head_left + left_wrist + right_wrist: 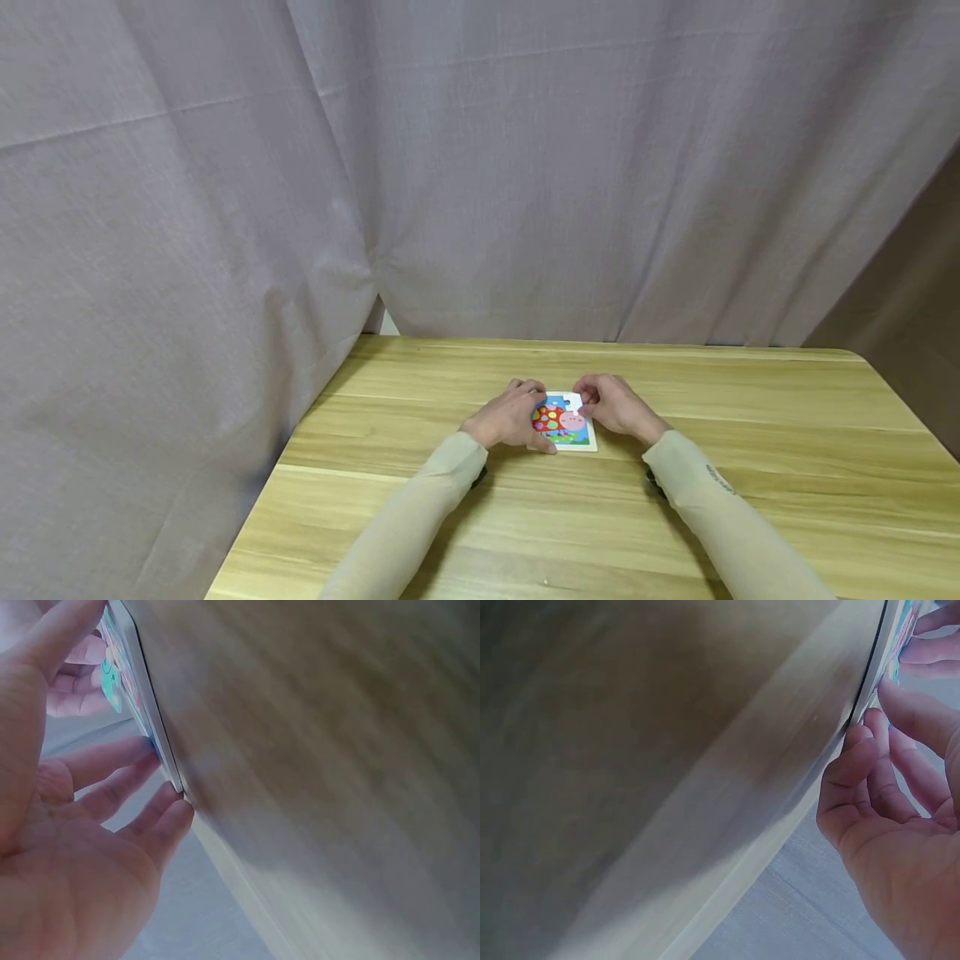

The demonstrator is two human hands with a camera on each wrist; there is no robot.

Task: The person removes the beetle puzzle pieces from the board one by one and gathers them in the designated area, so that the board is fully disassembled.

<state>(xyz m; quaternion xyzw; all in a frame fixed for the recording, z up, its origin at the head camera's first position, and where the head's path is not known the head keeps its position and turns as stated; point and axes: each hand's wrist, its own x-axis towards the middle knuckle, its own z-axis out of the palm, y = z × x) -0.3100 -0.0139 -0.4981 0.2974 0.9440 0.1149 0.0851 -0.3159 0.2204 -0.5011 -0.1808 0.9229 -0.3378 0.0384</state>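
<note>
A small jigsaw puzzle [573, 437] in a white-edged board lies flat on the table, with a red spotted body and a pink face on blue and green. My left hand [512, 418] holds the board from the left, thumb at the near edge and fingers toward the far edge. At the upper right corner my right hand [617, 407] pinches a puzzle piece [110, 686], which shows green in the left wrist view and looks tilted. A white patch [573, 402] shows beside those fingertips; bare board or piece back, I cannot tell.
The wooden table [750, 400] extends around the board on all sides. A grey curtain [525, 167] hangs behind its far edge and along the left side. Both forearms are in light sleeves.
</note>
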